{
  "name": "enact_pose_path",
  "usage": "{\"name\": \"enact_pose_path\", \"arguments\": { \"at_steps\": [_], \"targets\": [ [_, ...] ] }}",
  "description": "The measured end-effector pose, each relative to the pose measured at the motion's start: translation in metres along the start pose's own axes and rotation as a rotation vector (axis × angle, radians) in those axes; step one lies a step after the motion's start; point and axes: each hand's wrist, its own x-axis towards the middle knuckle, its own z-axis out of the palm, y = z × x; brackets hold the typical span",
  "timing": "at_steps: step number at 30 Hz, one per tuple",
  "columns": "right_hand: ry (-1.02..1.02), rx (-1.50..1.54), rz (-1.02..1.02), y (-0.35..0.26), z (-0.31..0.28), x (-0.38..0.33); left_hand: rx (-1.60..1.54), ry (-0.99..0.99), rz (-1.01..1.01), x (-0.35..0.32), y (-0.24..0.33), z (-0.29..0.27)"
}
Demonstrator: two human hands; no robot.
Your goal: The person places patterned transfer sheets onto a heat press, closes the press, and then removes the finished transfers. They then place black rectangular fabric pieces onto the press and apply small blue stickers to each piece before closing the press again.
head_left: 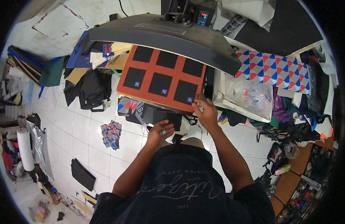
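Note:
Six black fabric squares [160, 83] lie in two rows on the orange-red pad [148, 74] of a heat press. Each of the three nearer squares bears a small blue-and-red patch [189, 99] by its lower right corner. My right hand [206, 114] is at the pad's near right corner, beside the last of these patches. Its thumb and forefinger are pinched together, and what they hold, if anything, is too small to make out. Short of the pad's near edge, my left hand [159, 133] is half curled around a small pale piece [163, 132].
The press's dark upper plate [161, 35] overhangs the far squares. Scissors [191, 120] and dark cloth lie below the pad. To the right stands a white box [251, 99] with clear plastic. A patterned stack [111, 134] and a black pouch [83, 174] are on the tiled floor.

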Motion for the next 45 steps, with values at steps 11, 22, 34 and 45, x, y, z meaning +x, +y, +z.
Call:
{"name": "enact_pose_path", "arguments": {
  "at_steps": [11, 22, 34, 45],
  "targets": [
    [-0.193, 0.226, -0.155, -0.087, 0.006, -0.027, -0.339, -0.278, 0.134, -0.014, 0.052, 0.040],
    [-0.269, 0.269, -0.088, -0.117, 0.038, -0.019, -0.074, -0.174, -0.017, -0.002, 0.086, 0.007],
    [-0.001, 0.278, 0.075, -0.175, 0.099, 0.001, 0.086, -0.123, -0.130, 0.000, 0.158, -0.047],
    [0.050, 0.149, -0.003, -0.205, 0.136, 0.006, 0.130, -0.200, -0.020, 0.007, 0.182, -0.094]
  ]
}}
